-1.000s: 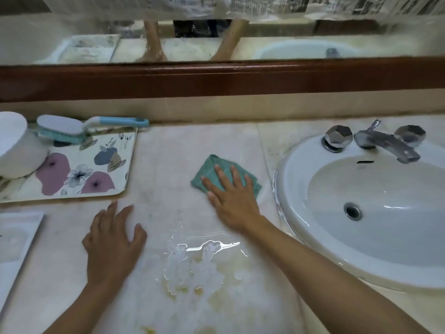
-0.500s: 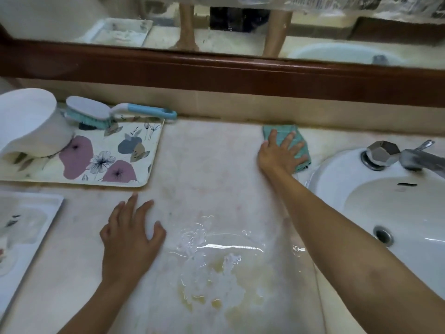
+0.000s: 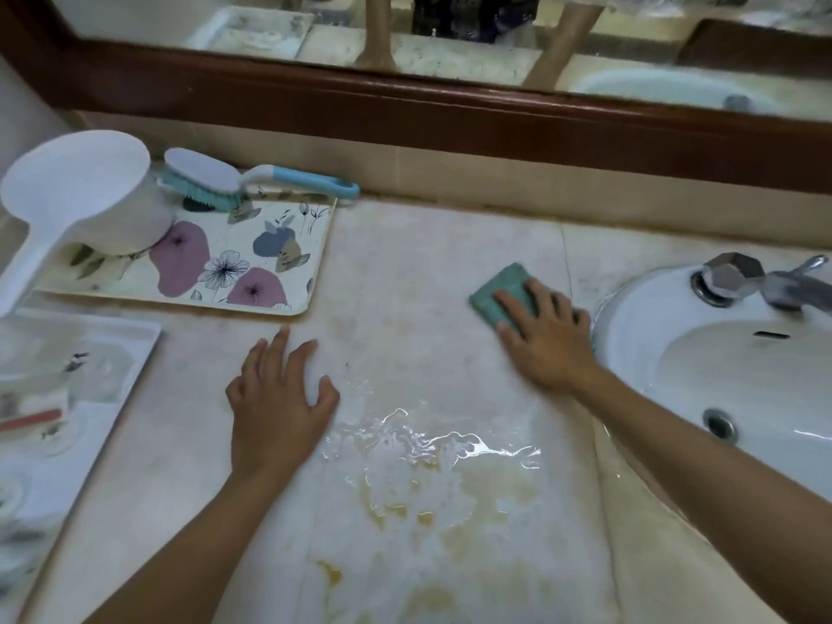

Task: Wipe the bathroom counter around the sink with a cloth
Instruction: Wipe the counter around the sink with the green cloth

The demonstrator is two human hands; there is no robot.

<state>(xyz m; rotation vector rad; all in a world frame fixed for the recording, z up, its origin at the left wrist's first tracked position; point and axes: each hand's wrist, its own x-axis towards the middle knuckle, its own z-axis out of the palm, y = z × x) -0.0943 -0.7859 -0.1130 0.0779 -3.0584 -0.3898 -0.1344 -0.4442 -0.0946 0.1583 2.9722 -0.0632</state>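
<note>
Teal folded cloth (image 3: pixel 497 294), pressed flat beneath straight-fingered right hand (image 3: pixel 549 342); left hand (image 3: pixel 274 407) rested splayed on beige marble counter (image 3: pixel 405 286), grasping nothing.

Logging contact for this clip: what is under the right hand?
A green cloth lies flat on the counter, pressed by the straight fingers of the right hand. Its far corner shows; the rest, beneath the fingers, is covered.
</note>
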